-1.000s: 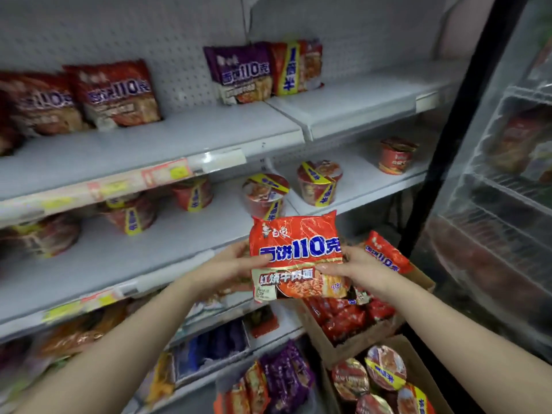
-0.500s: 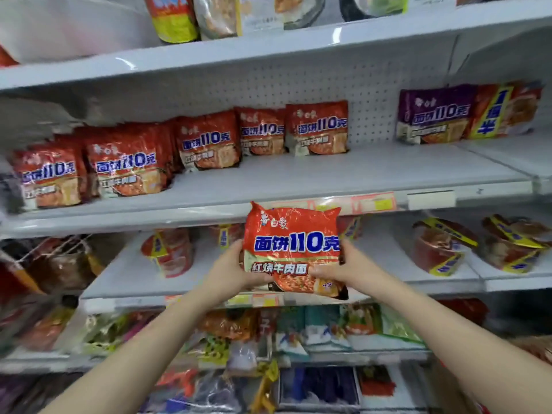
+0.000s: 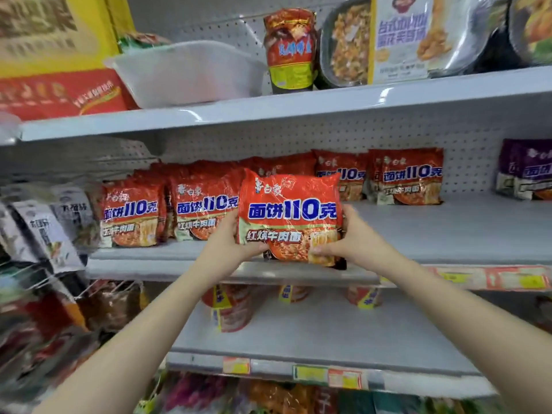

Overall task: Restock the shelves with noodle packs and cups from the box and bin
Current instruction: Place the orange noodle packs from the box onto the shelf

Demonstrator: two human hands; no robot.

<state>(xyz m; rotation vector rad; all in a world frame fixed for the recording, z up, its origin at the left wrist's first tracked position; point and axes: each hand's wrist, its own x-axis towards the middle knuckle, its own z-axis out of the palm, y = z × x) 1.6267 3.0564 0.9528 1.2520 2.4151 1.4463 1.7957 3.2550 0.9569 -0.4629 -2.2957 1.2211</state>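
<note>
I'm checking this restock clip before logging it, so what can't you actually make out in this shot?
Head view only:
- Whether the held red noodle pack rests on the shelf: its bottom edge and both hands, left hand and right hand, cover the contact.
- Packs behind it: hidden by the held pack.
- Purple packs: cut off by the right edge.
- Hanging packets at left: blurred.
- Price tags: too small to read.
- Box and bin: out of frame.

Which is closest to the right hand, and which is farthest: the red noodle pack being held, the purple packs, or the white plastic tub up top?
From the right hand:
1. Red noodle pack: in its fingers, touching.
2. Purple packs: same shelf, far to the right.
3. White plastic tub: one shelf up, to the left.
</note>
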